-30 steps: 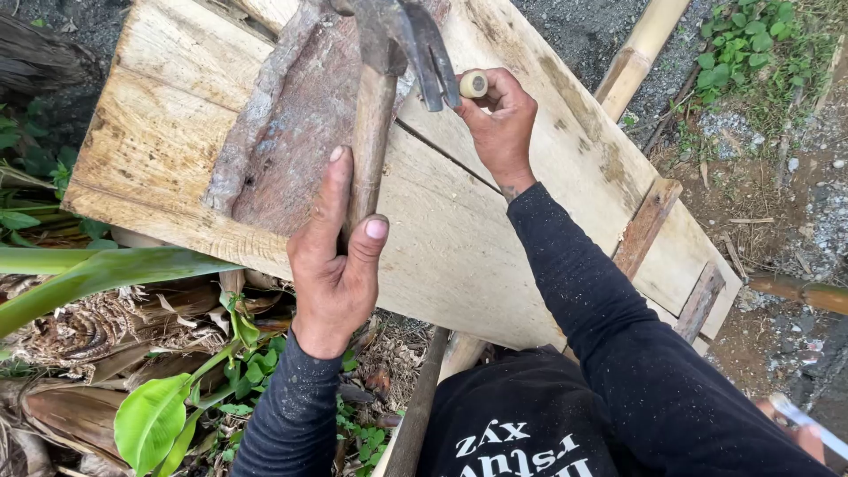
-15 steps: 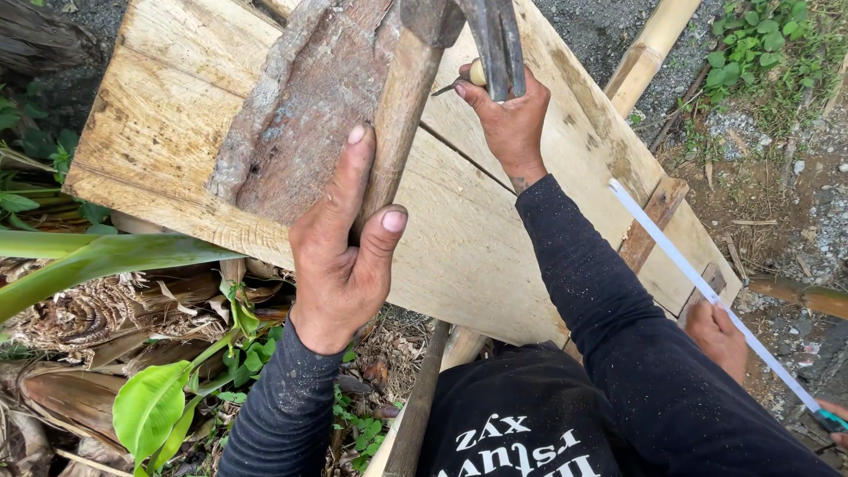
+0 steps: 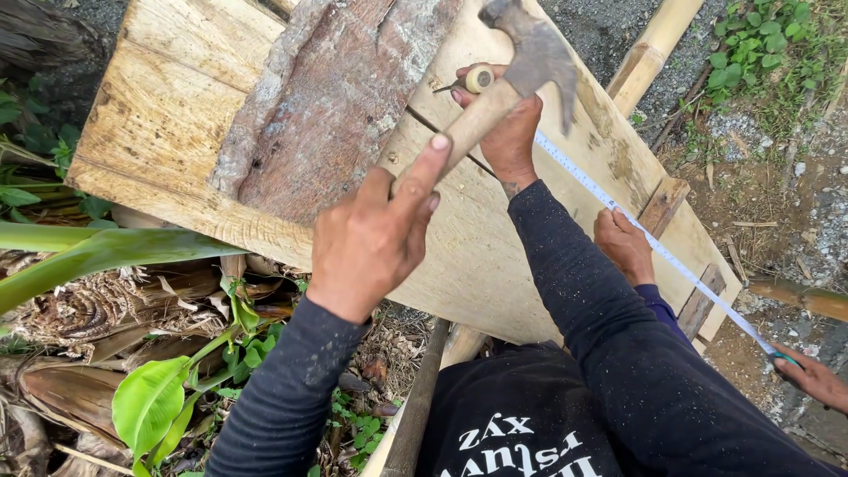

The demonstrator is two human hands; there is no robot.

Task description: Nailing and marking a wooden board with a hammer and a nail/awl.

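A broad panel of pale wooden planks (image 3: pixel 177 150) fills the far middle, tilted across the ground; on it lies a rough slab of bark-faced wood (image 3: pixel 336 97), dark and reddish, reaching from the far edge toward the near left; green banana leaves (image 3: pixel 106 252) and dry husks crowd the near left, gravel and weeds the far right. A bamboo pole (image 3: pixel 649 53) slants at the far right, beyond the planks. Across the right side of the planks runs a white measuring tape (image 3: pixel 636 225), stretched from far left to near right; another person's hand (image 3: pixel 625 246) presses on the planks beside it, and a second such hand (image 3: pixel 817 378) holds its end at the near right edge. The left hand (image 3: pixel 375 243) is clamped on the wooden handle of a claw hammer (image 3: pixel 508 79), forefinger laid straight along the handle; the steel head stands raised at the far middle, above the planks. The right hand (image 3: pixel 508 132) sits just beyond, fingers closed around a small round-ended wooden peg (image 3: pixel 479 79), directly below the hammer head.
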